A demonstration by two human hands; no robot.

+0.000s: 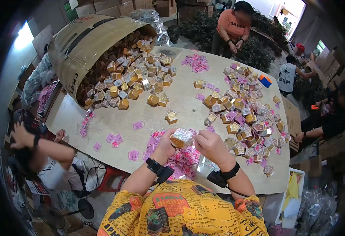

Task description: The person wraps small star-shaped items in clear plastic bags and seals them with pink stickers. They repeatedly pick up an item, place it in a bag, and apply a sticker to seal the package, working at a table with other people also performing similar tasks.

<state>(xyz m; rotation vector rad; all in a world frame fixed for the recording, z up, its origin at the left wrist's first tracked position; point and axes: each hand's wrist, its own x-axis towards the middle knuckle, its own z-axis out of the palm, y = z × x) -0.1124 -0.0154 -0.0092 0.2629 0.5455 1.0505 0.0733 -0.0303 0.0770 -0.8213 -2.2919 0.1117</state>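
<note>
My left hand [165, 144] is closed around a small gold ornament [181, 138] with a glittery whitish side, held above the table near my body. Beside its right end, my right hand [212, 148] has its fingers pinched together; whatever lies between them is too small to make out. Below both hands spreads a heap of pink printed tags [183, 164]. A single gold ornament [171, 116] sits just beyond my left hand. To my right lies a large pile of gold and silvery ornaments [251, 122], with pink tags among them.
A big cardboard box [82, 39] lies tipped on the table's left, ornaments spilling out. Pink tags [196, 63] are heaped at the far edge. An orange-and-blue roll [265, 81] is far right. A person [58, 157] sits left; another person [234, 27] stands opposite.
</note>
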